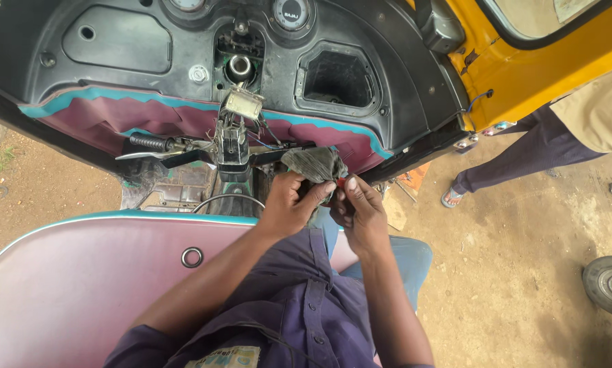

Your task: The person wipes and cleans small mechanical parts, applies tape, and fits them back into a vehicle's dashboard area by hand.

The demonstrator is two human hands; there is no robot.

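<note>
Left hand (289, 204) curled shut around a crumpled grey rag (316, 165), thumb pressed on its lower edge. Right hand (360, 212) pinches a small red part (340, 182) narrowly, just under the rag. Both sit at the right end of the handlebar (183, 151): black ribbed grip, bare metal clamp. Beyond: moulded black dashboard (115, 48), round gauge at its top edge, maroon padded seat (67, 286) with teal piping, yellow body panel (524, 75).
</note>
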